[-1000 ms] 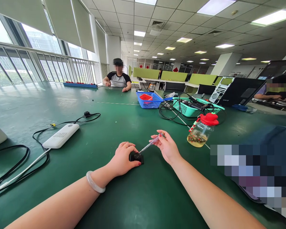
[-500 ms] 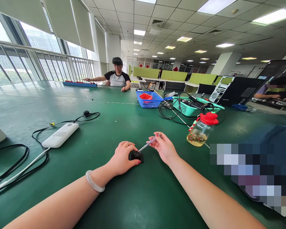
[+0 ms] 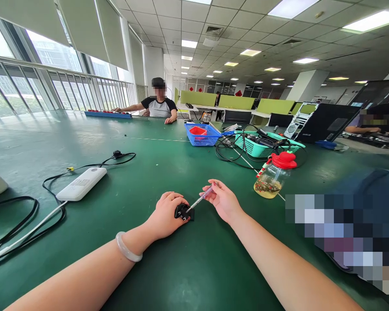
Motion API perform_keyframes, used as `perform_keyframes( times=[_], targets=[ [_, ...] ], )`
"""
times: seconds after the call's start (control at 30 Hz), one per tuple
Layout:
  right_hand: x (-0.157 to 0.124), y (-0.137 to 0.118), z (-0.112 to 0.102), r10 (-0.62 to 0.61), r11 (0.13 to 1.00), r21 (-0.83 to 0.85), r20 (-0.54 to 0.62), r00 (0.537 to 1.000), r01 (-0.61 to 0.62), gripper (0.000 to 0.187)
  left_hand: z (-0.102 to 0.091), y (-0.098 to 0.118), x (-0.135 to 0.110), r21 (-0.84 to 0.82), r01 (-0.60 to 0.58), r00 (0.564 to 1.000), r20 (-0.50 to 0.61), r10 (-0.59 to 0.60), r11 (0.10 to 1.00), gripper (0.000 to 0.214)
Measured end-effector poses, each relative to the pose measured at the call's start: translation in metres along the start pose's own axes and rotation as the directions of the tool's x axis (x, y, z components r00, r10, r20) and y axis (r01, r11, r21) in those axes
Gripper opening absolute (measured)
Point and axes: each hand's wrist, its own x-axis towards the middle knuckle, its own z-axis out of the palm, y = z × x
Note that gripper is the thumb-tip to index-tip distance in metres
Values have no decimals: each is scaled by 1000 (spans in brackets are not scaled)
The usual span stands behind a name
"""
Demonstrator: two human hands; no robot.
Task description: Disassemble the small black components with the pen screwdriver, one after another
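Note:
My left hand [image 3: 166, 217], with a pale bangle [image 3: 129, 247] on its wrist, is closed around a small black part [image 3: 182, 211] on the green table [image 3: 194, 268]. Its exact kind does not show, but small shiny spots appear on the upper face. Between the thumb and fingers of my right hand [image 3: 224, 201] is a slim screwdriver [image 3: 199, 200] with a clear purplish handle. It slants down to the left, and its metal tip meets the black part. The fingers of my left hand hide some of the part's left side.
On the left lie a white power strip [image 3: 81, 185] and black cables. A jar with a red lid [image 3: 268, 181] stands to the right. Beyond are a blue basket [image 3: 203, 139] and a teal basket [image 3: 257, 149] with cables. A person [image 3: 160, 106] sits at the far edge.
The black part has tipped or turned in my left hand, showing another side. The screwdriver's tip has shifted slightly down and left. My right hand has hardly moved.

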Motion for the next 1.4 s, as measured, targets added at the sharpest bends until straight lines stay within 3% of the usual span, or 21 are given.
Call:
perform_keyframes(
  times=[0.13, 0.3, 0.47, 0.57, 0.7, 0.87, 0.97, 1.03, 1.1, 1.27, 1.4],
  targets=[
    [-1, -4, -1, -49, 996, -71, 26, 998, 50, 37, -1, 1, 0, -6, 25, 1000, 6, -25, 1000, 28],
    [-6, -8, 3, -275, 955, -116, -10, 961, 272, 34, -1, 1, -1, 22, 27, 999, 32, -28, 999, 37],
    [-18, -4, 14, -434, 849, -259, 153, 888, 460, 28, -2, 2, -1, 14, 72, 994, 86, -73, 997, 48],
    [-28, -2, 20, -466, 751, -359, 308, 830, 555, 21, -2, 2, -1, 15, 91, 991, 100, -92, 996, 51],
    [-40, -7, 26, -460, 550, -487, 502, 733, 678, 13, 0, -1, 0, 2, 82, 992, 95, -81, 997, 50],
    [-51, -14, 36, -423, 311, -490, 696, 580, 814, 16, 2, -4, 1, -8, 24, 998, 61, -24, 1000, 33],
    [-53, -13, 40, -419, 202, -463, 756, 503, 863, 15, 1, -4, 2, -23, 1, 998, 58, 0, 1000, 26],
    [-52, -12, 40, -442, 160, -497, 737, 512, 853, 9, 0, -3, 2, -28, -4, 999, 51, 6, 1000, 26],
    [-50, -11, 38, -483, 168, -565, 667, 567, 808, 5, 0, -2, 2, -27, 5, 999, 37, -4, 1000, 29],
    [-40, -9, 28, -567, 362, -665, 400, 720, 654, 11, -2, -1, 1, -26, 46, 998, 32, -45, 999, 36],
    [-33, -5, 22, -598, 500, -642, 231, 768, 582, 17, -4, 1, 1, -15, 73, 996, 49, -72, 997, 38]
  ],
)
